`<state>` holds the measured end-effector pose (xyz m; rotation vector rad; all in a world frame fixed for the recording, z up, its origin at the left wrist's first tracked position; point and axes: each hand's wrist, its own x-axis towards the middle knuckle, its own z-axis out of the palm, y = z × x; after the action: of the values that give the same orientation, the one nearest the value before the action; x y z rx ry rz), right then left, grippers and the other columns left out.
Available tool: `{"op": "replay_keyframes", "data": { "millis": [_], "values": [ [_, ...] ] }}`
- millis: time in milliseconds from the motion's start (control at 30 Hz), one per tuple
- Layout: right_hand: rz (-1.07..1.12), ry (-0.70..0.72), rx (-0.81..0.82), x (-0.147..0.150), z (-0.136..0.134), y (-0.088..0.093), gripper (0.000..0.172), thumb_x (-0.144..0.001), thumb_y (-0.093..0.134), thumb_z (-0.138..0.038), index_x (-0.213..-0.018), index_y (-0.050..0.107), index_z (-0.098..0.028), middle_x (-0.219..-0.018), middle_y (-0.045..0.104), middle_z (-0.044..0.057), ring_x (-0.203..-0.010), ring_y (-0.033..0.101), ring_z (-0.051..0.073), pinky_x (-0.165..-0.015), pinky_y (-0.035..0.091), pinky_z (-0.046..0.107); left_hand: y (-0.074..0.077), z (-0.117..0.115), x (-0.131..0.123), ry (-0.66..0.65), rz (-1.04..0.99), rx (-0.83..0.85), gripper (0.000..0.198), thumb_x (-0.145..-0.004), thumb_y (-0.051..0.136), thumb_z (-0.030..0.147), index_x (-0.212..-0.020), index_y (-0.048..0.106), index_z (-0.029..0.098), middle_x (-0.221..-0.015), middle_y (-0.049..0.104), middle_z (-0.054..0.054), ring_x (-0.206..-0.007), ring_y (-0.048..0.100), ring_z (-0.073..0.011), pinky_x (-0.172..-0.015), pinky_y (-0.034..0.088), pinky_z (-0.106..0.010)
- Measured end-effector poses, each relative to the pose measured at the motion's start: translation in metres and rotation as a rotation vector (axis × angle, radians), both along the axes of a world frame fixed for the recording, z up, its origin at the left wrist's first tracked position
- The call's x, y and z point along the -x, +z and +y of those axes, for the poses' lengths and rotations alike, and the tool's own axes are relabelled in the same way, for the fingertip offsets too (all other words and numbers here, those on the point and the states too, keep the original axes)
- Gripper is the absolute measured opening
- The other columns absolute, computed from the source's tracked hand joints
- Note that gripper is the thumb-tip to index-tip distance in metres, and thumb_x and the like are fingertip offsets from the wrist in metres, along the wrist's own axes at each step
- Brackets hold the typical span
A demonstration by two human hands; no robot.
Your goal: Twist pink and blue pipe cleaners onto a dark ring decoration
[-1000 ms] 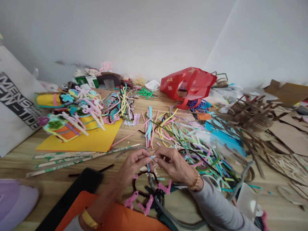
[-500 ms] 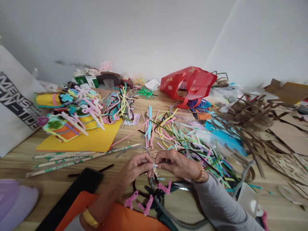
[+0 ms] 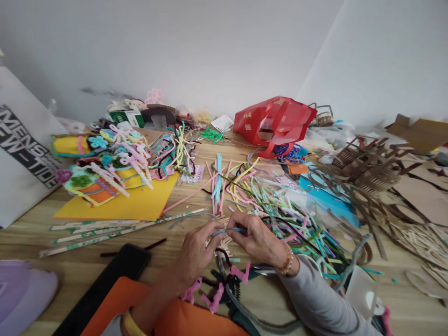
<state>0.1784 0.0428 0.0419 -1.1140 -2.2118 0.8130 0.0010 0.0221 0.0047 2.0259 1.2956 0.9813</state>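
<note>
Thin, straight blue pipe cleaner [image 3: 233, 229]

Two bare forearms end in the left hand [image 3: 196, 254] and the right hand [image 3: 257, 240], with no gloves on either. A long grey sleeve [image 3: 317, 296] of soft, plain knit covers the right arm down to just above the wrist, and a bracelet of gold-toned beads [image 3: 287, 259] circles that wrist. The left wrist wears a wide yellow band [image 3: 132, 325], with a bit of pale cloth [image 3: 114, 327] just beside it at the lower frame edge. An orange cloth [image 3: 168, 317] shows under the arms; whether it is worn, the view does not settle.
</note>
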Motion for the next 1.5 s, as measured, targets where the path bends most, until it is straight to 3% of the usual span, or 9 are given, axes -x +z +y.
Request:
{"op": "replay_keyframes", "data": {
  "millis": [200,367,533,800,900,1000,1200,1400,1500],
  "values": [
    [0.165,-0.041,0.12,0.004,0.003,-0.009,0.021,-0.087,0.052,-0.028,-0.069,0.054,-0.017,-0.062,0.049,-0.002,-0.058,0.041,0.01,-0.054,0.032,0.023,-0.004,-0.002,0.001,0.039,0.1,-0.238,0.017,-0.089,0.044,0.02,-0.086,0.061,0.02,-0.075,0.07,-0.004,-0.07,0.065,-0.0169,-0.063,0.047,-0.026],
    [0.377,-0.063,0.405,0.006,0.005,-0.014,0.026,-0.084,0.057,-0.039,-0.073,0.053,-0.017,-0.056,0.044,-0.005,-0.047,0.038,0.007,-0.043,0.031,0.02,-0.009,0.0,0.002,0.069,0.125,-0.347,0.016,-0.09,0.045,0.021,-0.091,0.06,0.018,-0.078,0.071,-0.005,-0.069,0.066,-0.0164,-0.064,0.048,-0.026],
    [0.523,-0.005,0.713,0.009,0.007,-0.018,0.029,-0.079,0.062,-0.045,-0.081,0.054,-0.016,-0.053,0.046,-0.006,-0.04,0.04,0.006,-0.035,0.035,0.016,-0.013,0.0,0.002,0.088,0.164,-0.408,0.014,-0.09,0.046,0.018,-0.093,0.06,0.018,-0.079,0.072,-0.005,-0.069,0.066,-0.0169,-0.064,0.048,-0.027],
    [0.773,-0.021,0.957,0.013,0.004,-0.021,0.028,-0.069,0.073,-0.036,-0.081,0.056,-0.016,-0.059,0.051,-0.005,-0.048,0.046,0.006,-0.035,0.034,0.013,-0.018,0.0,0.0,0.123,0.132,-0.394,0.013,-0.09,0.047,0.021,-0.094,0.059,0.019,-0.078,0.071,-0.005,-0.071,0.066,-0.0177,-0.068,0.048,-0.028],
    [0.81,-0.026,0.966,0.014,0.003,-0.022,0.028,-0.067,0.075,-0.033,-0.08,0.056,-0.017,-0.059,0.051,-0.005,-0.05,0.046,0.007,-0.035,0.033,0.013,-0.017,-0.001,-0.002,0.139,0.021,-0.258,0.012,-0.09,0.048,0.025,-0.092,0.058,0.021,-0.08,0.07,-0.004,-0.073,0.066,-0.0177,-0.069,0.048,-0.028],
    [0.779,-0.013,0.897,0.013,0.004,-0.022,0.028,-0.069,0.074,-0.035,-0.079,0.055,-0.016,-0.06,0.054,-0.004,-0.049,0.045,0.006,-0.037,0.031,0.014,-0.01,-0.003,-0.004,0.122,-0.185,0.008,0.011,-0.089,0.048,0.029,-0.09,0.055,0.021,-0.075,0.068,0.0,-0.069,0.065,-0.0159,-0.066,0.048,-0.026],
    [0.624,-0.013,0.695,0.011,0.006,-0.017,0.029,-0.073,0.07,-0.04,-0.072,0.053,-0.016,-0.054,0.05,-0.006,-0.045,0.041,0.006,-0.042,0.031,0.017,0.004,0.002,-0.004,-0.005,-0.558,0.451,0.015,-0.086,0.052,0.033,-0.081,0.051,0.019,-0.061,0.061,0.005,-0.062,0.059,-0.0132,-0.063,0.045,-0.023],
    [0.556,0.066,0.598,0.01,0.004,-0.007,0.034,-0.075,0.068,-0.045,-0.069,0.052,-0.016,-0.052,0.045,-0.006,-0.046,0.038,0.006,-0.045,0.03,0.019,-0.01,0.008,0.002,-0.266,-0.888,0.756,0.019,-0.084,0.056,0.034,-0.075,0.051,0.018,-0.05,0.056,0.005,-0.046,0.052,-0.0096,-0.056,0.044,-0.022],
    [0.587,0.134,0.611,0.008,0.004,-0.006,0.032,-0.077,0.067,-0.042,-0.071,0.052,-0.015,-0.055,0.048,-0.005,-0.049,0.04,0.006,-0.048,0.031,0.02,-0.018,0.01,0.005,-0.348,-0.98,0.824,0.019,-0.083,0.059,0.034,-0.076,0.052,0.018,-0.049,0.055,0.004,-0.043,0.051,-0.009,-0.052,0.043,-0.021]
  ]
}}
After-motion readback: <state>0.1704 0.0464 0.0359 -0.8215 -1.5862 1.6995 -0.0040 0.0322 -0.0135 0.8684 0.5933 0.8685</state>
